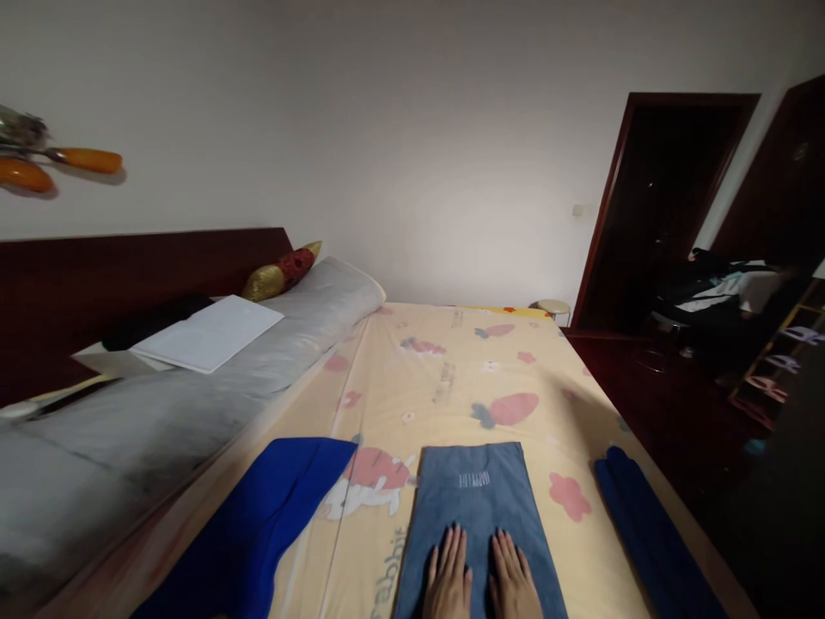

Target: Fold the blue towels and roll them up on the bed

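Observation:
A folded grey-blue towel (473, 494) lies flat on the yellow patterned bed sheet (451, 378) at the bottom centre. Both my hands rest on its near half, palms down with fingers stretched out. My left hand (448, 576) lies just left of my right hand (514, 580), the two side by side and nearly touching. Neither hand holds anything.
A bright blue cloth (258, 524) lies on the sheet to the left, a dark blue rolled cloth (650, 533) to the right by the bed edge. A long grey bolster (193, 387) with white paper (210, 334) runs along the dark headboard (129, 266). A doorway (663, 206) and stool (553, 307) stand beyond.

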A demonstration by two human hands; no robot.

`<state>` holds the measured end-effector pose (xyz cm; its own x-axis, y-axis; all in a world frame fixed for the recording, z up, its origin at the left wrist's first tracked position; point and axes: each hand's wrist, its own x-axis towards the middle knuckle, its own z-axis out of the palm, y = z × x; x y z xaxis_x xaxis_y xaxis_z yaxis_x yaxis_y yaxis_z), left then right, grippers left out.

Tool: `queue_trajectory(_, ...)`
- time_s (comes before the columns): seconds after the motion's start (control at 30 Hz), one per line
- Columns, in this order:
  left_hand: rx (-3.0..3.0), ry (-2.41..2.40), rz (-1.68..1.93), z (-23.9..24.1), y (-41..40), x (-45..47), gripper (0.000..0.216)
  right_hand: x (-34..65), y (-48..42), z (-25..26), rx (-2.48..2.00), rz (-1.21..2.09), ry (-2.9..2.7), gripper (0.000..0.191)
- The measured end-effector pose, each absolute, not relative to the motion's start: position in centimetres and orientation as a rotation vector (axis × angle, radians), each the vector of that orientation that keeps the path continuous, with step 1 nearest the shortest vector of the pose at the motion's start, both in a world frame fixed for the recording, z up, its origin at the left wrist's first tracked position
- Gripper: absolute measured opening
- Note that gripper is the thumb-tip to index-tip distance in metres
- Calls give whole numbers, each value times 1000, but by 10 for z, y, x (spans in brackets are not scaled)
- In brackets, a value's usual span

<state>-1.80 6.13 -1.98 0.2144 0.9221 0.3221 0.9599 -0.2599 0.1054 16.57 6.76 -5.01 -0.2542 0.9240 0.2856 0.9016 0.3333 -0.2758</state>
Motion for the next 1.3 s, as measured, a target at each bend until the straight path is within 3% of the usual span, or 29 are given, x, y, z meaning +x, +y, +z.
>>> queue_trajectory(0.23,-2506,-1902,-318,15,111,-20,54,145,115,9,-1543,307,-2310,51)
queue_trajectory(0.47,-2166,-2106,-364,3,125,-74,50,206,135,-23,-1837,81,-2040,61)
queue_trajectory(0.63,-2376,-1788,-399,-13,146,-42,54,171,154,-31,-1714,132,-2149,57)
queue_trajectory(0.73,-2443,-1730,-367,-6,177,-19,58,140,185,-11,-1549,246,-2285,52)
queue_trajectory(0.87,-2272,-2021,-292,10,219,-25,53,140,229,9,-1550,304,-2294,55)
queue_trajectory(1.1,-2195,-2165,-284,21,235,-79,54,197,247,-8,-1762,253,-2122,64)
queue_trajectory(1.3,-2335,-2327,-13,52,241,-77,59,203,257,5,-1831,414,-2157,65)
